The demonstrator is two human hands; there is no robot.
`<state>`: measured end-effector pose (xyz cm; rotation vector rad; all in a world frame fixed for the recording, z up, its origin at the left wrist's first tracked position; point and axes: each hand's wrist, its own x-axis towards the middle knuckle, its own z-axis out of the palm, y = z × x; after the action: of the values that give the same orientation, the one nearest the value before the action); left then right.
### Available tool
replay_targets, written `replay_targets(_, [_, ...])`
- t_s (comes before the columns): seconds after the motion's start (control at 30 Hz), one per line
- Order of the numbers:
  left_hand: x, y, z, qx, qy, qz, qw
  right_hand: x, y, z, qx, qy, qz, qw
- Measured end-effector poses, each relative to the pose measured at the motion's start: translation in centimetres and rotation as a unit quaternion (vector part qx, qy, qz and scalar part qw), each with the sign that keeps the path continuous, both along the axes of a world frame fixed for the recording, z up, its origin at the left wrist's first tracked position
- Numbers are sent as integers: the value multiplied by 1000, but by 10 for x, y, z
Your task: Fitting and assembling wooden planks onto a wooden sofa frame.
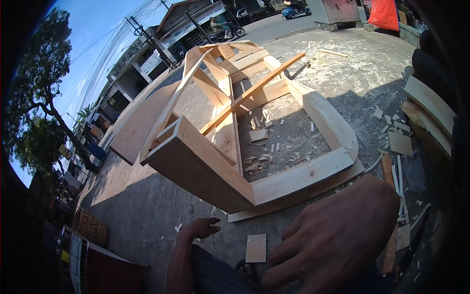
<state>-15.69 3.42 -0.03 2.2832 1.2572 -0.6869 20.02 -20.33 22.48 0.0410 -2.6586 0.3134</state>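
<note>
In front of me a large frame of pale wooden boards [303, 179] lies on the concrete, with a rounded corner on its right and a boxy upright panel [200, 161] at its near left. Across it slants a long wooden batten [262, 87]. My left hand [203, 228] hangs just below the panel, its fingers loosely bent and apart, with nothing in them. Large and close to the camera, my right hand [338, 230] hovers before the near edge, fingers bent downward with gaps between them; no held thing shows. A small rectangular wood piece [256, 248] lies between both hands.
Wood offcuts [259, 134] litter the ground inside the frame. At right lie more scraps [400, 143], a long wooden strip [390, 215] and curved boards [431, 108]. A woven basket [91, 227] stands at lower left. Beyond is a road with a motorbike rider [223, 30].
</note>
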Motion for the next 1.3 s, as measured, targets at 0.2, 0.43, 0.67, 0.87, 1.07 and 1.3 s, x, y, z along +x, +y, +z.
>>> replay_targets(0.2, [1,5,-1,3,-5,-10,1000,3,-4,8,17,-8,-14,1000])
replay_targets(0.43, [28,19,-4,80,-418,215,879,5,-4,3,10,4,-7,1000])
replay_targets(0.67, [24,52,-28,-105,-631,276,717,14,-4,-1,-36,-5,14,999])
replay_targets(0.87, [38,52,-27,-205,-700,262,631,25,-15,-9,-69,46,0,997])
replay_targets(1.07, [47,31,-11,-247,-678,293,627,38,-16,-10,-64,-29,-40,997])
replay_targets(1.3, [115,-10,-9,-240,-588,269,724,40,-15,-14,-87,18,-35,995])
